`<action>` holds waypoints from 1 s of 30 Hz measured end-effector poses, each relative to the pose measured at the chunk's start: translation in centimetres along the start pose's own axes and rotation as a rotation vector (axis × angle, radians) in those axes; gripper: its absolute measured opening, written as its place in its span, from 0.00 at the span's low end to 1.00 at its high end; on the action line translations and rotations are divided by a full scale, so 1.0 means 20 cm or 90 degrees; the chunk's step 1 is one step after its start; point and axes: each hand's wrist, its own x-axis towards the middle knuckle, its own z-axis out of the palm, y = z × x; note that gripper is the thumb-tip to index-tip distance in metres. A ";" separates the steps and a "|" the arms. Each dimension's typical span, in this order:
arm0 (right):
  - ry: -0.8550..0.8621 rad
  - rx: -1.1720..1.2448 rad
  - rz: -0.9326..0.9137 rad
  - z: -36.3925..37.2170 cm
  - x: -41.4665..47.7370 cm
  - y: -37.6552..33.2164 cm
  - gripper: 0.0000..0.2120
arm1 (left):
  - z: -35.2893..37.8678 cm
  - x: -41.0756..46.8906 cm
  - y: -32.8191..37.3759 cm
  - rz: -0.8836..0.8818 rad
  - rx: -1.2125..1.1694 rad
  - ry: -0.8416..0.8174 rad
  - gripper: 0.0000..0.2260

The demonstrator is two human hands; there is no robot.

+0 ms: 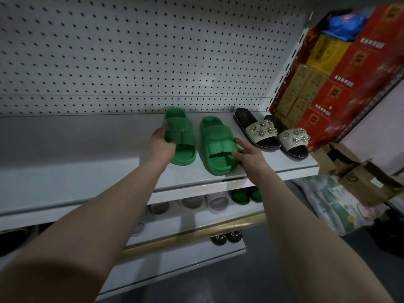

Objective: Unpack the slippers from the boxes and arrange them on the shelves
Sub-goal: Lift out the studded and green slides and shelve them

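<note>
Gripping left slipper (179,127), left fingers (159,132), right fingers (241,143) spread on right slipper (215,136), toes frontward

The upper shelf (87,171) hides most of the pale slippers (203,203) below; the red cartons' (349,84) labels blur past reading.

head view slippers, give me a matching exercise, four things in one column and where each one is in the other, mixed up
1 left green slipper
2 right green slipper
3 flowered slippers
4 pale slippers

A lower shelf
B gripped by left hand
C right end of top shelf, untouched
D touched by fingers of right hand

Pairs: 1-B, 2-D, 3-C, 4-A
</note>
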 end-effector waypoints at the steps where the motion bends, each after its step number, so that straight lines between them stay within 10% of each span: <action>1: 0.011 -0.023 -0.010 0.00 0.00 0.00 0.26 | 0.00 0.00 0.00 0.004 0.023 0.002 0.22; 15: 0.090 -0.079 -0.039 0.04 -0.24 -0.04 0.27 | -0.05 -0.11 0.04 0.077 0.180 -0.022 0.23; 30: 0.241 -0.051 -0.050 0.21 -0.87 0.07 0.26 | -0.17 -0.49 0.06 0.156 0.040 -0.327 0.17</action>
